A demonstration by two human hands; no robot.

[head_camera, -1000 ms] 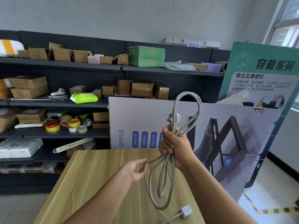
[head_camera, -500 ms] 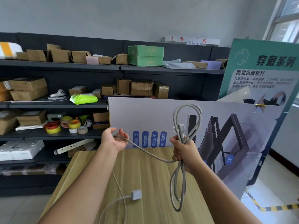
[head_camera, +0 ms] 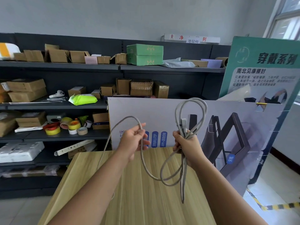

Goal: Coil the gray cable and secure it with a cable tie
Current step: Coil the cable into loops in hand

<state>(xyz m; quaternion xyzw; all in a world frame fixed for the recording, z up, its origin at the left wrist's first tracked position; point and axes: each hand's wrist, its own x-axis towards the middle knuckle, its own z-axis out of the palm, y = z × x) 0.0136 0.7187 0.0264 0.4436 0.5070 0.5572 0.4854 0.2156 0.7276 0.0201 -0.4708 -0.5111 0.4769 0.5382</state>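
Note:
The gray cable (head_camera: pixel 203 109) is bunched in several loops held up in the air over the wooden table (head_camera: pixel 146 200). My right hand (head_camera: pixel 186 142) is shut on the bunch, with loops rising above the fist and hanging below it, and a plug end standing just above the fingers. My left hand (head_camera: pixel 134 140) pinches a free stretch of the same cable to the left, which arcs up over the hand and sags down between the hands. The rest of the free end runs down behind my left forearm, out of sight. No cable tie is visible in either hand.
Dark shelves (head_camera: pixel 65 104) at the back hold cardboard boxes, tape rolls (head_camera: pixel 52 129) and thin white strips (head_camera: pixel 56 99). A printed board (head_camera: pixel 162 111) leans against the table's far edge. A green poster (head_camera: pixel 263 65) stands at right, with hazard tape (head_camera: pixel 276 207) on the floor.
My left hand has swung the free stretch of cable up and rightward, closer to my right hand, forming a new arc. The white plug end that lay on the table is no longer visible.

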